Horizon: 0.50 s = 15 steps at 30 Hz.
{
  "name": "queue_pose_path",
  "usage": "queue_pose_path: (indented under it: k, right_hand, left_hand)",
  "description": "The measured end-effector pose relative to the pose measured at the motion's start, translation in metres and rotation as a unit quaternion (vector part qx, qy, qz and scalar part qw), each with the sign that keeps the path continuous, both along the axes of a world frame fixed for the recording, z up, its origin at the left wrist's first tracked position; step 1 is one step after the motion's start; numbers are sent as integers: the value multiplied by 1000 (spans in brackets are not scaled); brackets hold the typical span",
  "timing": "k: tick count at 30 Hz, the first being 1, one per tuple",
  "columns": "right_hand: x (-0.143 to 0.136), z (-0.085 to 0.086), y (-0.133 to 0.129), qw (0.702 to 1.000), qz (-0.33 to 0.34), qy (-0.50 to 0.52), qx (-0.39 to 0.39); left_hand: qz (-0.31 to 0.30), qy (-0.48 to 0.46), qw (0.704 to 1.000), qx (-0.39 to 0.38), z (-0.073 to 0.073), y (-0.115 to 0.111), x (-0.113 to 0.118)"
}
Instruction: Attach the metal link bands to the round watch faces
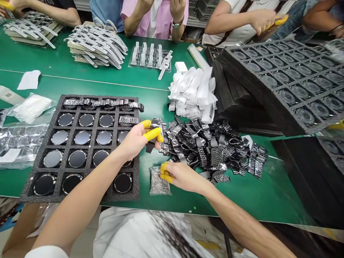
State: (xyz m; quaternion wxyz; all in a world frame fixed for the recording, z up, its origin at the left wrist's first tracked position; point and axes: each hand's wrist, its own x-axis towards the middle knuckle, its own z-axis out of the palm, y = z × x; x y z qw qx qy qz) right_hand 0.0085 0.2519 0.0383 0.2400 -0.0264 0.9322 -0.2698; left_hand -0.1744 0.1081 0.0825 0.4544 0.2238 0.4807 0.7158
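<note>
My left hand, with yellow finger cots, is closed on a black metal watch strap beside the strap pile. My right hand is at the upper edge of a small clear bag of metal pins. Its yellow-tipped fingers are pinched together, and what lies between them is too small to make out. A heap of black metal watch straps spreads beyond my right hand. To the left, a dark foam tray holds round watch heads; straps lie across its far row. My left forearm covers part of it.
White wrapped bundles lie behind the strap heap. Foam trays of watch heads are stacked at right. Clear plastic packaging lies at left. Across the green table are white straps and several co-workers' arms.
</note>
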Motion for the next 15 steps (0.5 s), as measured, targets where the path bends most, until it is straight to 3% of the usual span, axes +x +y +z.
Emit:
queue_pose_path:
  k: [3, 5, 7, 10, 12, 15]
  right_hand:
    - [4, -8, 4, 994, -54, 44, -84]
    - [4, -12, 8, 975, -111, 85, -175]
    - [-1, -10, 11, 931, -194, 130, -282]
    - [-19, 2, 13, 830, -329, 222, -391]
    - [-36, 13, 10, 774, -376, 297, -413]
    - [-66, 20, 3, 720, -385, 425, -391]
  left_hand:
    - [-3, 17, 999, -31, -4, 1, 2]
    - [-1, 15, 999, -44, -5, 2, 3]
    - [1, 20, 999, -45, -5, 2, 3]
    - [11, 28, 999, -38, -7, 3, 3]
    - [26, 20, 999, -31, -8, 4, 3]
    - [49, 0, 999, -25, -8, 3, 3]
